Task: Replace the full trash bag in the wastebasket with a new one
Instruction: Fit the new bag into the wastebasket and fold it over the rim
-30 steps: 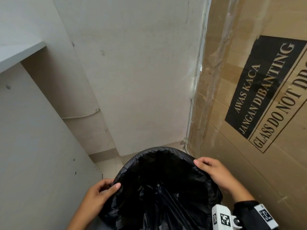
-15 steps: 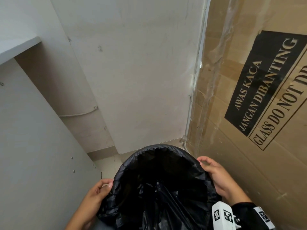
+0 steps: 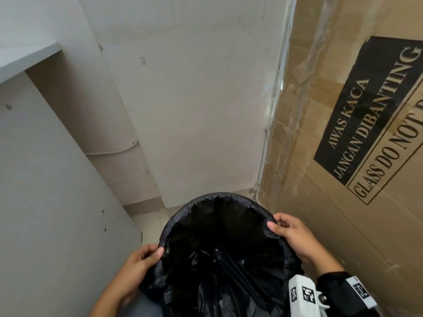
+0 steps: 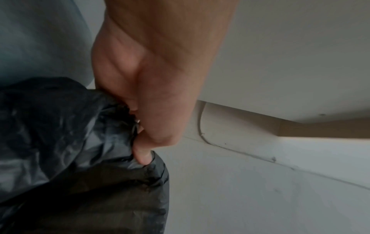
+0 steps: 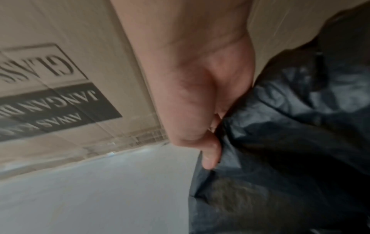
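The left hand (image 3: 137, 264) pinches the crinkled edge of the black plastic trash bag (image 3: 219, 259) at the lower left of the bag's mouth, thumb laid over the top and fingers (image 4: 142, 156) curled into the gathered film beneath. The right hand (image 3: 295, 236) grips the same edge at the right side of the mouth, thumb on the inner face and fingers (image 5: 210, 156) folded round the outside (the wrist views are blurred, but the pinch reads plainly in both). Between the two hands the bag's mouth is stretched into a wide oval at the lower centre of the frame, its far rim taut and smooth, more black film crumpled down inside. Whether a wastebasket sits under the film cannot be told. A black wrist strap with a white marker-tagged camera mount (image 3: 304, 296) shows at the lower right. Just beside the right hand stands a tall brown cardboard box (image 3: 343, 124) printed "GLASS DO NOT", filling the right of the frame. A pale grey wall (image 3: 194, 99) fills the centre, a grey cabinet panel (image 3: 45, 191) the left.
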